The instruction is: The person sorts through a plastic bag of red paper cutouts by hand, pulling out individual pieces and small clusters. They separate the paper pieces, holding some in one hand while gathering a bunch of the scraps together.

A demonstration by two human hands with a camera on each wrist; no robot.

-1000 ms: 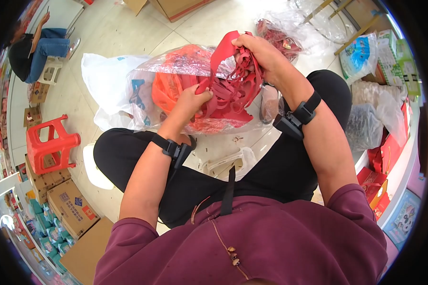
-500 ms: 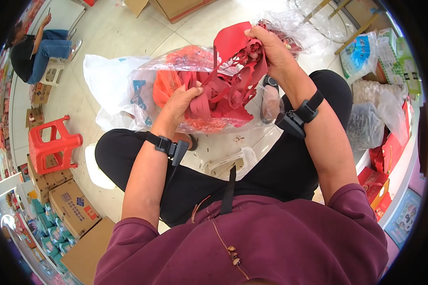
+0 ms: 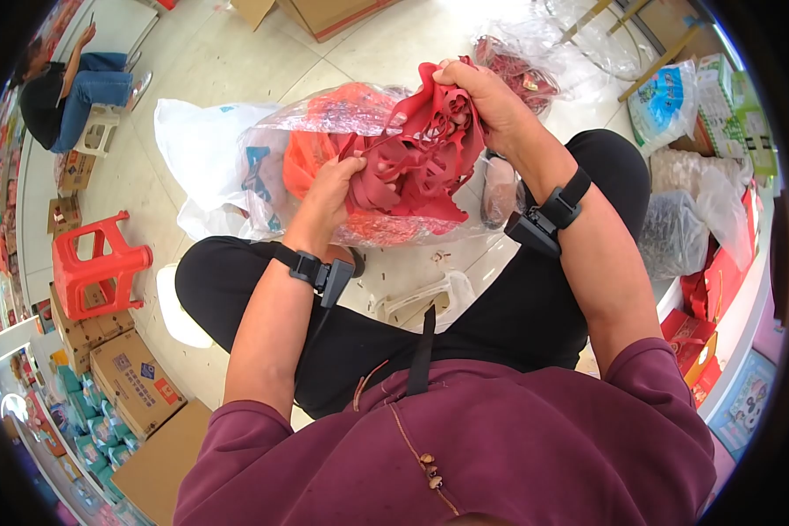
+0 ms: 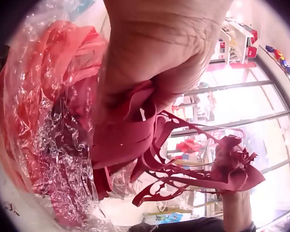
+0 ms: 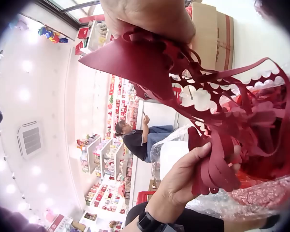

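Observation:
A tangled bunch of dark red cut sheet strips (image 3: 412, 167) stretches between both hands over a clear plastic bag (image 3: 272, 123). My left hand (image 3: 329, 188) pinches looped strips at the bunch's left side; in the right wrist view the left hand (image 5: 183, 176) has its thumb over several curved bands. At the upper right of the bunch my right hand (image 3: 491, 96) grips crumpled strips, raised above the bag. The left wrist view shows lacy cut-outs (image 4: 169, 179) running from one hand to the other. Orange-red plastic (image 3: 302, 162) lies inside the bag beside the strips.
A red stool (image 3: 101, 263) and cardboard boxes (image 3: 136, 381) stand at the left. Another clear bag with red pieces (image 3: 513, 74) lies beyond the right hand. Packed bags (image 3: 671, 228) line the right side. A person (image 3: 61, 96) sits at the upper left.
The right hand rose with a broad red piece, then came down and slightly left, and the piece now looks crumpled. The left hand shifted up and left from its first position.

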